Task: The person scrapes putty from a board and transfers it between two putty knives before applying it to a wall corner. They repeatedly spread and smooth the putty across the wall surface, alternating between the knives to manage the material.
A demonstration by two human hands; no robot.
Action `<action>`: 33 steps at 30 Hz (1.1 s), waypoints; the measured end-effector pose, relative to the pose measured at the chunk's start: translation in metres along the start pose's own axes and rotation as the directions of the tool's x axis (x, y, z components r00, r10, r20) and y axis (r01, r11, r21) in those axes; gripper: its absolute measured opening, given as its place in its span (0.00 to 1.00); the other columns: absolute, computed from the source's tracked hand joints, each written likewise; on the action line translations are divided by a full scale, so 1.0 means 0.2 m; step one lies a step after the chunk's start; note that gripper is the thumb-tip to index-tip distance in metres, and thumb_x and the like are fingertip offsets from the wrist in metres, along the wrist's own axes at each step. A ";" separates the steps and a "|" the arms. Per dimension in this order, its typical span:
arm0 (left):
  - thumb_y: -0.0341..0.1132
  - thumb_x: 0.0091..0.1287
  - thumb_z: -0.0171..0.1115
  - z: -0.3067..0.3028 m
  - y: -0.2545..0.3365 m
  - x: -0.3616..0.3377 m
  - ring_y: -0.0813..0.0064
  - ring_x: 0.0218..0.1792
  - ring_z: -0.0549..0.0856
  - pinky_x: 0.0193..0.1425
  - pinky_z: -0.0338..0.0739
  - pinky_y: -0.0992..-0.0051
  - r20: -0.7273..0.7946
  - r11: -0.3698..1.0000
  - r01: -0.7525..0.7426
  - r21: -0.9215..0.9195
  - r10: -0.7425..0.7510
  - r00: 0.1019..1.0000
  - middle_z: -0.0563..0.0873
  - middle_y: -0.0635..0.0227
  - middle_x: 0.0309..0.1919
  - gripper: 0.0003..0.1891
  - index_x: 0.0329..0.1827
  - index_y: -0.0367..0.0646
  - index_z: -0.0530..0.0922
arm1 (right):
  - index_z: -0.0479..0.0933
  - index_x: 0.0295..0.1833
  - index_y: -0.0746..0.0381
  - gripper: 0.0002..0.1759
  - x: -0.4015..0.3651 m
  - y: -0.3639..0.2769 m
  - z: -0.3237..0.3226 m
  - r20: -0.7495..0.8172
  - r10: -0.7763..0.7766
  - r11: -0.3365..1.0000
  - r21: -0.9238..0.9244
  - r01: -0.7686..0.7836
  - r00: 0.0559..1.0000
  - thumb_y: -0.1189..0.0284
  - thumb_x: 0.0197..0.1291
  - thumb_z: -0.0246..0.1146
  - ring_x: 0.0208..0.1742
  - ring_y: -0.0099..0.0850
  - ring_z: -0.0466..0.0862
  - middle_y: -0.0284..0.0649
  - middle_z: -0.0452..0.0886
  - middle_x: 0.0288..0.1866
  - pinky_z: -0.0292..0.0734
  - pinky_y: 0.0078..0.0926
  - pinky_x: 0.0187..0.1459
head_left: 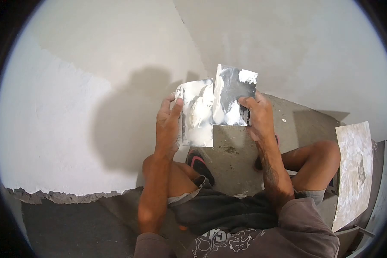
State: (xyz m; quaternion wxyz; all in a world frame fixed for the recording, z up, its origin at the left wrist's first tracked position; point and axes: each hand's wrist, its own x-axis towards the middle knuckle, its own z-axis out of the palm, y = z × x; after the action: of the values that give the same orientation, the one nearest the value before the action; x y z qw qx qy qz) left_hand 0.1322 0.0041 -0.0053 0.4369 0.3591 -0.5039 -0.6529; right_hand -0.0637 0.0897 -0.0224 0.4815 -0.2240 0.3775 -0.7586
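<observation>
My left hand (168, 120) grips a flat metal plastering blade (198, 133), its thumb lying over the near face. White putty is smeared across that blade, with a thicker lump in its middle. In my right hand (260, 114) is a second metal plastering blade (234, 86), thumb pressed on its face. Its surface is partly bare and shiny, with white putty along the left edge and in patches. The two blades meet edge to edge in front of me, the right one a little higher. Fingers behind both blades are mostly hidden.
A plastered wall (69, 116) rises ahead and to the left, white and grey, with a ragged lower edge. Below is a grey concrete floor (232, 172) with small debris. A putty-stained board (354, 172) leans at the right, beside my bent knee (324, 155).
</observation>
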 end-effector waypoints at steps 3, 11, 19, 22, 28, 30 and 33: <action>0.39 0.76 0.57 0.01 0.02 -0.01 0.83 0.39 0.84 0.41 0.81 0.81 -0.016 0.998 -0.019 0.055 0.020 1.000 0.84 0.65 0.43 0.18 0.61 0.36 0.70 | 0.73 0.51 0.74 0.15 0.00 0.00 -0.01 0.014 0.026 0.998 0.062 -0.026 1.000 0.78 0.60 0.57 0.33 0.24 0.81 0.40 0.80 0.39 0.79 0.23 0.35; 0.38 0.76 0.57 -0.02 0.02 -0.03 0.84 0.38 0.84 0.40 0.80 0.82 0.011 0.986 -0.031 0.162 0.030 0.999 0.84 0.64 0.43 0.18 0.61 0.34 0.70 | 0.73 0.50 0.73 0.14 0.02 -0.01 -0.03 0.068 0.050 0.990 0.129 -0.058 0.996 0.78 0.59 0.57 0.31 0.25 0.82 0.40 0.81 0.37 0.81 0.23 0.34; 0.39 0.75 0.58 -0.04 0.04 -0.05 0.82 0.37 0.84 0.40 0.80 0.81 -0.017 0.973 0.001 0.231 0.003 1.000 0.84 0.63 0.42 0.19 0.60 0.35 0.71 | 0.73 0.51 0.73 0.14 0.03 0.01 -0.05 0.078 0.031 0.986 0.162 -0.043 0.996 0.77 0.60 0.58 0.35 0.26 0.83 0.40 0.81 0.39 0.82 0.26 0.38; 0.38 0.74 0.58 -0.08 0.02 -0.04 0.83 0.35 0.83 0.37 0.79 0.82 -0.048 0.968 0.011 0.252 0.001 0.999 0.85 0.64 0.40 0.18 0.60 0.35 0.71 | 0.73 0.52 0.73 0.16 0.01 -0.07 0.00 0.067 0.017 0.979 0.202 -0.030 0.998 0.76 0.61 0.58 0.36 0.26 0.82 0.41 0.81 0.41 0.81 0.26 0.40; 0.39 0.74 0.58 -0.08 -0.03 -0.01 0.83 0.34 0.82 0.36 0.78 0.81 -0.028 0.994 0.104 -0.022 -0.105 0.994 0.84 0.66 0.39 0.17 0.59 0.36 0.72 | 0.72 0.61 0.70 0.19 -0.08 -0.19 0.03 0.051 -0.261 0.875 -0.408 0.259 0.964 0.75 0.65 0.57 0.39 0.26 0.82 0.43 0.81 0.49 0.81 0.27 0.43; 0.41 0.75 0.57 -0.09 -0.05 0.02 0.81 0.38 0.84 0.41 0.79 0.80 0.014 0.980 0.178 -0.086 -0.178 0.984 0.84 0.65 0.41 0.16 0.57 0.37 0.75 | 0.71 0.64 0.68 0.21 -0.19 -0.28 0.10 0.212 -0.356 0.652 -0.641 0.405 0.910 0.76 0.65 0.58 0.43 0.30 0.83 0.44 0.81 0.54 0.81 0.31 0.48; 0.42 0.75 0.56 0.01 -0.05 0.01 0.79 0.41 0.85 0.44 0.80 0.78 0.088 0.922 0.208 -0.327 -0.190 0.978 0.85 0.65 0.43 0.17 0.56 0.37 0.76 | 0.70 0.67 0.66 0.27 -0.18 -0.36 0.21 0.750 -0.404 0.198 -0.487 0.850 0.524 0.75 0.62 0.62 0.58 0.42 0.80 0.49 0.77 0.63 0.74 0.42 0.61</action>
State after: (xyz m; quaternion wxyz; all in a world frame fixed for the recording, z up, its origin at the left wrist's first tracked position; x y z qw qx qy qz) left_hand 0.1283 0.0034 -0.0149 0.4090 0.3109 -0.3584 -0.7795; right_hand -0.0598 0.1254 0.0606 0.0165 -0.7322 0.4234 -0.5333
